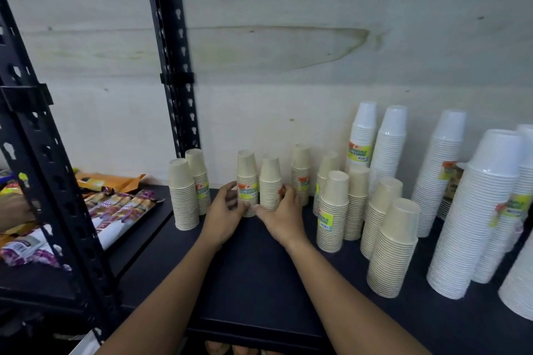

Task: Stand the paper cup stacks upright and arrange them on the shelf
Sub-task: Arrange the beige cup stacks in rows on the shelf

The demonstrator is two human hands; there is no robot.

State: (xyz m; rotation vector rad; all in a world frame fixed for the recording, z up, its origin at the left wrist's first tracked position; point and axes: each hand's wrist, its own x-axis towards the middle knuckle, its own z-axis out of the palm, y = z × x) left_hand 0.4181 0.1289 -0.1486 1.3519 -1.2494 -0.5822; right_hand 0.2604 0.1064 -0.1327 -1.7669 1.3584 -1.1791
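Two beige cup stacks (259, 181) upright on dark shelf (253, 268), right of black post (173, 66), left hand (223, 215) and right hand (281, 217) cupping the pair from either side, white stacks (450, 173) farther right of the post

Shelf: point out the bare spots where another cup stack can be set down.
The shelf is bare in front, between the forearms and out to the front edge. A narrow gap lies between the left beige pair and the left hand. The right side is crowded with beige stacks and white stacks.
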